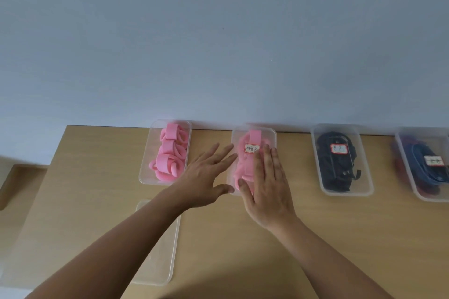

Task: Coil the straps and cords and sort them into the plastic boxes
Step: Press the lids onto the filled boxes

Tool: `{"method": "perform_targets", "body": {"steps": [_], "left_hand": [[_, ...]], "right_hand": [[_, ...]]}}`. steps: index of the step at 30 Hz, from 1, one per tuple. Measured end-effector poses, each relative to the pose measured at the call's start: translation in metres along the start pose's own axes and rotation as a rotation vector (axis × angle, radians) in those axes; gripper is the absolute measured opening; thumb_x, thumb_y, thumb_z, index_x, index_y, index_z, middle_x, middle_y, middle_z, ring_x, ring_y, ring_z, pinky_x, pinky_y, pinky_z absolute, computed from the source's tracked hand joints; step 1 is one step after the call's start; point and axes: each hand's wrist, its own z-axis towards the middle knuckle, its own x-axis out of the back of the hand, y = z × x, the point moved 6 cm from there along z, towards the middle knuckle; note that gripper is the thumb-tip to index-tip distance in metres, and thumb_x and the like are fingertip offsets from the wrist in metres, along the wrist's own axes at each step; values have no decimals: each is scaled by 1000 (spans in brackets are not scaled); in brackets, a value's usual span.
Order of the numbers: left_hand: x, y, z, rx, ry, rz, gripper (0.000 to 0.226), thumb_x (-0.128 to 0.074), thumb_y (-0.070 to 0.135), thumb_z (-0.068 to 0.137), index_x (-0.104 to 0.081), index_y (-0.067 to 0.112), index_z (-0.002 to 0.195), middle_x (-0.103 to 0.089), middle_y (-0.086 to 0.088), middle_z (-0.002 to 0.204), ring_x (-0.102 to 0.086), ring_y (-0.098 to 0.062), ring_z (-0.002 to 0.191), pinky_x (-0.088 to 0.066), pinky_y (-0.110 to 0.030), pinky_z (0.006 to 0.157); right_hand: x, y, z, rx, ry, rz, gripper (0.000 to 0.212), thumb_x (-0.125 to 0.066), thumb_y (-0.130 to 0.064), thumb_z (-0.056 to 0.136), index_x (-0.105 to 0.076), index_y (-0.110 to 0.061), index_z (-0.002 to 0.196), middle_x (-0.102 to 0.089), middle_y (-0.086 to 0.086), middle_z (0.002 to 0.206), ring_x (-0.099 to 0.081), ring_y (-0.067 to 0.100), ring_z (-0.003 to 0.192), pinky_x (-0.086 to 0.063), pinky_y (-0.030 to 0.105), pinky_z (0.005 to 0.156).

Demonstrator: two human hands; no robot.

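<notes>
Four clear plastic boxes stand in a row along the table's far edge. The leftmost box (145, 170) has no lid and holds several coiled pink straps (170, 155). The second box (272, 136) holds pink straps under a labelled lid (251, 148). My right hand (267, 187) lies flat on that lid with straight fingers. My left hand (206, 175) hovers open beside the box's left edge, fingers spread. The third box (364, 177) holds black straps (336, 165) under a labelled lid. The fourth box (405, 153), cut off at the right edge, holds dark blue and red cords.
A loose clear lid (158, 262) lies on the wooden table (218, 250) near the front left, partly under my left forearm. A lower wooden surface (19, 182) sits left of the table. A plain wall rises behind the boxes.
</notes>
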Motion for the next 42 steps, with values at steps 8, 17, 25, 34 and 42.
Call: {"method": "perform_targets", "body": {"steps": [8,17,25,34,42], "left_hand": [[3,6,-4,50,77,125,77,-55,56,99,-23,28,163,-8,5,173,-3,-25,160,-17,-47,127],[67,-45,-98,-5,613,-7,37,-88,8,78,-77,2,112,-74,-18,113,-69,-41,104,-57,-48,90],[73,-148,-186,328,609,-261,30,-75,12,91,-74,10,122,-71,-9,123,-58,-32,123,-42,-35,102],[81,-195,-221,471,550,-473,27,-66,25,99,-72,19,124,-70,3,127,-60,-18,118,-47,-33,100],[92,-202,-172,616,489,-967,19,-59,44,100,-70,33,111,-70,14,108,-65,-14,102,-52,-31,83]], "right_hand": [[5,1,13,-13,-106,-156,81,-13,-63,98,5,-12,159,15,9,166,15,26,153,-8,52,123],[5,-108,-60,-49,401,68,42,-60,-37,93,-65,-5,120,-56,22,132,-53,41,121,-43,51,101],[-115,-249,-91,-157,-295,-36,96,-25,-83,82,-1,-28,158,26,14,162,17,36,151,-3,53,122],[-93,-318,-82,-10,-142,-10,87,-52,-64,75,-33,-28,151,-12,14,165,-23,38,147,-28,57,111],[-21,-280,20,-128,105,-102,89,-48,-71,72,-32,-31,150,-15,11,163,-17,38,148,-32,59,107]]}}
